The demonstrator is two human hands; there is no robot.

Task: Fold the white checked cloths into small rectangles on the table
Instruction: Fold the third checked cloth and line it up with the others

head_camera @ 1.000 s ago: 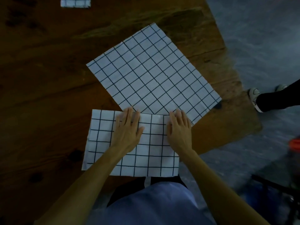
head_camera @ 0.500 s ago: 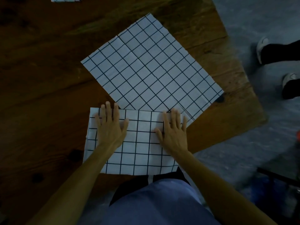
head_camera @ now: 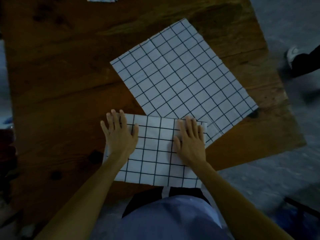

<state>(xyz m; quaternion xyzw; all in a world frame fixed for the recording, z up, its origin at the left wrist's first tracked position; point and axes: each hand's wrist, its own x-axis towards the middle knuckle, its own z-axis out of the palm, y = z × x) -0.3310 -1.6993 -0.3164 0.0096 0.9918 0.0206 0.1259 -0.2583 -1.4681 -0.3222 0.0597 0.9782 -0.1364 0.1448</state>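
Wooden table (head_camera: 60,84), left hand (head_camera: 119,134), right hand (head_camera: 190,141) flat on folded cloth (head_camera: 155,153)

Bare forearms (head_camera: 83,193); pale blue top (head_camera: 169,220), dark trousers (head_camera: 138,200).

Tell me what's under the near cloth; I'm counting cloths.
Its far right corner overlaps the big cloth; elsewhere the near cloth lies on the table. Both hands press flat on it. Anything beneath it is hidden.

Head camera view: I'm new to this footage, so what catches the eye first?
Two flat hands, left hand and right hand, press on a folded checked cloth at the near edge of the wooden table. Just beyond it, a larger checked cloth lies spread open at an angle, its near corner under the folded one.
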